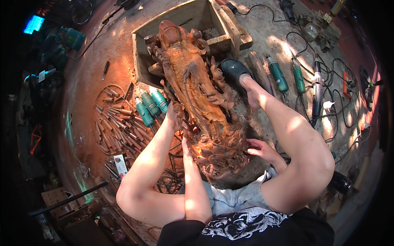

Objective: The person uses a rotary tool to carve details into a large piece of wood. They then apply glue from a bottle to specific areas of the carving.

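A large reddish-brown wood carving [191, 88] with carved figures lies between my legs, its far end leaning on a wooden box [143, 61]. My left hand [185, 145] rests against the left side of its near end. The carving hides most of that hand's fingers. On the opposite side, my right hand [264, 151] has its fingers stretched out and apart, the tips at the carving's edge. Bright sunlight falls on part of the intricately carved near end.
Several carving chisels [119, 127] lie heaped on the left, beside teal power tools [150, 104]. More teal grinders [278, 74] and a dark-and-silver power tool [317, 88] lie on the right among tangled black cords [336, 67]. A white power strip [120, 165] is near my left knee.
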{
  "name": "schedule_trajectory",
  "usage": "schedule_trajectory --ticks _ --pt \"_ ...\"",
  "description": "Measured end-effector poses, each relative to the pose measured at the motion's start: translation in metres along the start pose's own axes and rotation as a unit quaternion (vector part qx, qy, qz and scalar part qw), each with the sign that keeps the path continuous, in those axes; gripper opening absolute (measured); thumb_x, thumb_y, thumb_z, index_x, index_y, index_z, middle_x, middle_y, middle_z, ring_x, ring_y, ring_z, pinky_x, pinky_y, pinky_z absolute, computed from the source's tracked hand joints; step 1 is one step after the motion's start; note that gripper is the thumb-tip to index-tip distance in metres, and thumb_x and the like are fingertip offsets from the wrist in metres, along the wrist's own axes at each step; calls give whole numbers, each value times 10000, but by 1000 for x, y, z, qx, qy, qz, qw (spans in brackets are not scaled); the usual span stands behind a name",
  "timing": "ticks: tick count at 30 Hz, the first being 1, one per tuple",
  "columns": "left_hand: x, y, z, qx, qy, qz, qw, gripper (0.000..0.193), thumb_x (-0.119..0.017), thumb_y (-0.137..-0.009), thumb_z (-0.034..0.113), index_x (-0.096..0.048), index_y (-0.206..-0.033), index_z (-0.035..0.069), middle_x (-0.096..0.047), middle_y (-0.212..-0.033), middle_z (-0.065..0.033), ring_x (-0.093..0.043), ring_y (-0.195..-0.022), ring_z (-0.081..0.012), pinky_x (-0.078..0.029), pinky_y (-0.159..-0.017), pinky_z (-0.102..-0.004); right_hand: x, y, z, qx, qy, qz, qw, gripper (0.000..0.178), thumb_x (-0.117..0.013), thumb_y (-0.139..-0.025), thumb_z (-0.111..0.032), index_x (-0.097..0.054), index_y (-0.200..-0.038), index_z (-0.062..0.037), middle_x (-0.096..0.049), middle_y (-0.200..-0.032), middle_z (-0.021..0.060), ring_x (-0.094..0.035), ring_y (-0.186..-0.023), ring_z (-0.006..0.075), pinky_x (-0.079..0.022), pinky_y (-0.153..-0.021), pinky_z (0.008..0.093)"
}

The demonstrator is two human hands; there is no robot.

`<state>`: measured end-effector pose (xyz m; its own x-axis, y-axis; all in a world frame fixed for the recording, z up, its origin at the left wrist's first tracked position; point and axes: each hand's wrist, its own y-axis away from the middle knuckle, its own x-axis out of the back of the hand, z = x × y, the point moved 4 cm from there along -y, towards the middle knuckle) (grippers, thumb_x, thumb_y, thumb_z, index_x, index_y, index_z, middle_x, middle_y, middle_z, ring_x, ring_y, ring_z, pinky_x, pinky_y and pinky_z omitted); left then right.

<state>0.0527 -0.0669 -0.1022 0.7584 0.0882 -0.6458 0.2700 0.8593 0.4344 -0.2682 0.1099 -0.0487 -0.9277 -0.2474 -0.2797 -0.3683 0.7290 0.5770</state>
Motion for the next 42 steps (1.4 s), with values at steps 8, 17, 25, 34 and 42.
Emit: schedule_trajectory --ticks 8,17,25,34,42 --pt "5 -42 16 7 -22 55 998 637 -497 -1105 528 -521 -1544 67 -602 -1496 -131 -609 -1356 -313 -568 -1068 -533 -1 -1 2 -3 19 44 999 721 -711 -1052 -276 -360 -1615 6 -582 -1540 212 -546 -1451 311 -430 -1210 434" --pt "23 -4 -10 22 0 101 995 594 -508 -1108 479 -539 -1525 58 -624 -1471 -131 -620 -1340 -309 -570 -1060 -526 -3 -1 12 -9 18 70 997 647 -798 -1000 -254 -544 -1522 31 -643 -1471 200 -589 -1395 269 -473 -1153 391" --pt "38 6 -22 26 -1 120 992 555 -518 -1111 435 -556 -1509 49 -643 -1448 -130 -630 -1325 -306 -572 -1053 -520 4 3 20 0 24 74 997 706 -811 -987 -261 -503 -1546 41 -624 -1496 202 -590 -1402 274 -462 -1169 402" --pt "52 20 -40 39 -10 137 990 513 -528 -1115 385 -574 -1491 40 -664 -1423 -130 -640 -1309 -302 -574 -1045 -513 10 12 41 3 45 101 994 712 -808 -991 -282 -500 -1549 35 -614 -1507 217 -602 -1394 288 -477 -1167 409" --pt "89 20 -4 -62 -7 137 989 412 -570 -1115 333 -643 -1390 35 -715 -1325 -107 -657 -1251 -272 -525 -1086 -467 8 66 41 42 153 192 968 591 -781 -1012 -292 -586 -1487 -1 -683 -1409 165 -679 -1262 253 -541 -1097 390"
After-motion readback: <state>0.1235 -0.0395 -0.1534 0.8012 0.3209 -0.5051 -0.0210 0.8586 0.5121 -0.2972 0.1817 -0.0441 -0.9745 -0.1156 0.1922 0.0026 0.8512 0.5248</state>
